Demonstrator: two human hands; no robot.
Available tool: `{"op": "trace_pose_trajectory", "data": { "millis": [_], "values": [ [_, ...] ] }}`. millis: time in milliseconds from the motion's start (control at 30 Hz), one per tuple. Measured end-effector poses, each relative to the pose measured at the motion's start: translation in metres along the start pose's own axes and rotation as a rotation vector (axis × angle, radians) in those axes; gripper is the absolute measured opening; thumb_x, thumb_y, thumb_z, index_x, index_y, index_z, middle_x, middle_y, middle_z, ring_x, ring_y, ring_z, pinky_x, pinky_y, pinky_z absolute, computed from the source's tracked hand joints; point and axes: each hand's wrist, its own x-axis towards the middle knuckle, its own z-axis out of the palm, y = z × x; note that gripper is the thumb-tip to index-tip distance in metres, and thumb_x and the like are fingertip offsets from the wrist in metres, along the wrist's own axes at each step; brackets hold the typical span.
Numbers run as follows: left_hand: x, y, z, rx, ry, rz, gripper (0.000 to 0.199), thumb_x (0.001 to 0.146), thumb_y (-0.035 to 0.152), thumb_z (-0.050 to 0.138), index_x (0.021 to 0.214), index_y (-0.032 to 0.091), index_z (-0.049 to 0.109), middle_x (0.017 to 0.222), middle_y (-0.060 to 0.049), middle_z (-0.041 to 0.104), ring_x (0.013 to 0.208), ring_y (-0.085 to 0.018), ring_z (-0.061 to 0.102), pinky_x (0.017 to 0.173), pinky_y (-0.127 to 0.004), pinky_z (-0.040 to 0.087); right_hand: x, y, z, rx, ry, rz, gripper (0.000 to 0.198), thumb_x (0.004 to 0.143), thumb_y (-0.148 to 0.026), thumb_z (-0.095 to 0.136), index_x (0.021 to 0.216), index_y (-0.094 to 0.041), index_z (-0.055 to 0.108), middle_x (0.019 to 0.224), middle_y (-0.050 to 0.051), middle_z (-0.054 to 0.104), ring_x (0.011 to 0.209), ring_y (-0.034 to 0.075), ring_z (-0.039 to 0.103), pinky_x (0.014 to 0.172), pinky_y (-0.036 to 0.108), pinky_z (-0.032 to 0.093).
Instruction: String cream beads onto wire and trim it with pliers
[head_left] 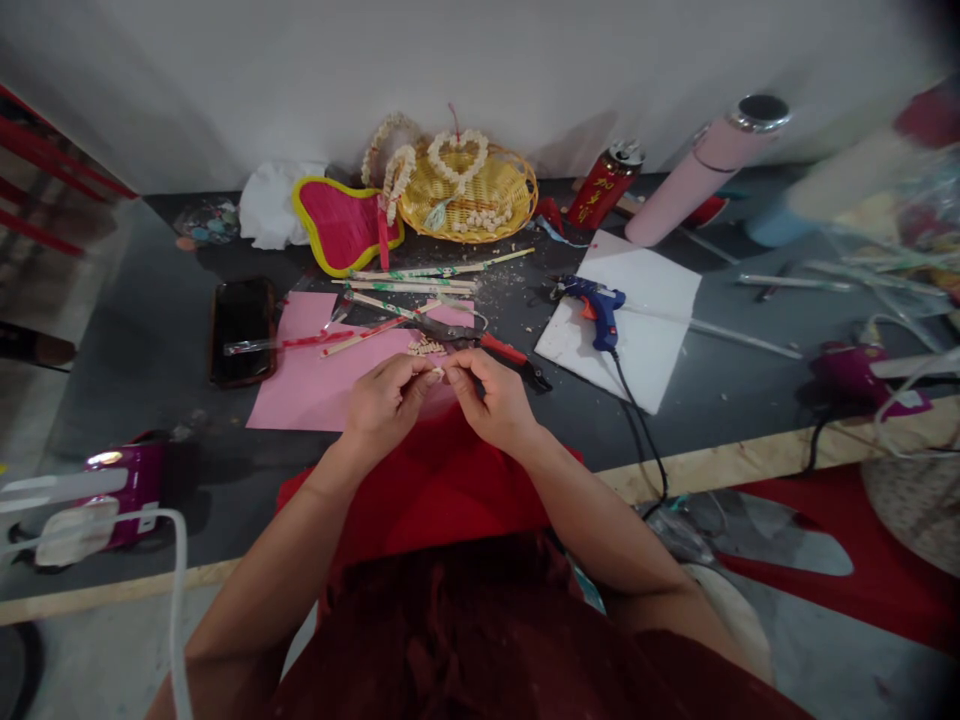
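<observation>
Near the table's front edge, my left hand [384, 402] and my right hand [493, 402] meet with thumbs and forefingers pinched. Between their fingertips is a small cream-coloured piece [437, 372]; its exact kind is too small to make out. Just behind the fingers, a little cluster of similar pale pieces [426, 346] lies on pink paper [300, 395]. Red-handled pliers [501, 348] rest behind my right hand. Several printed paper-wrapped sticks [420, 272] lie farther back.
A blue glue gun [600, 308] lies on a white board [652, 350], its cord hanging over the edge. Behind stand a wicker basket [517, 222], a red can [600, 190] and a pink flask [682, 185]. A phone [244, 330] lies left, near a purple power strip [139, 480].
</observation>
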Motion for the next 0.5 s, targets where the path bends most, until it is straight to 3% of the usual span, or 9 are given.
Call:
{"op": "trace_pose_trajectory", "data": {
  "millis": [233,500],
  "values": [
    [-0.0006,-0.0006,0.0007,0.045,-0.017,0.063,0.015,0.091,0.027,0.049,0.089,0.017,0.06,0.08,-0.002,0.066,0.073,-0.012,0.059,0.064,-0.022,0.045,-0.0001,0.0049,0.0002,-0.041,-0.019,-0.043,0.012,0.091,-0.023,0.043,0.092,-0.019,0.055,0.082,0.004,0.061,0.073,0.014,0.056,0.07,0.026,0.043],
    [-0.0011,0.0002,0.0005,-0.006,0.006,0.033,0.012,0.091,0.026,0.051,0.089,0.018,0.061,0.081,-0.002,0.067,0.073,-0.011,0.06,0.064,-0.021,0.044,0.001,0.008,0.0007,-0.007,0.013,0.037,0.011,0.09,-0.022,0.046,0.095,-0.019,0.055,0.085,0.004,0.061,0.076,0.014,0.056,0.07,0.026,0.044]
  ]
}}
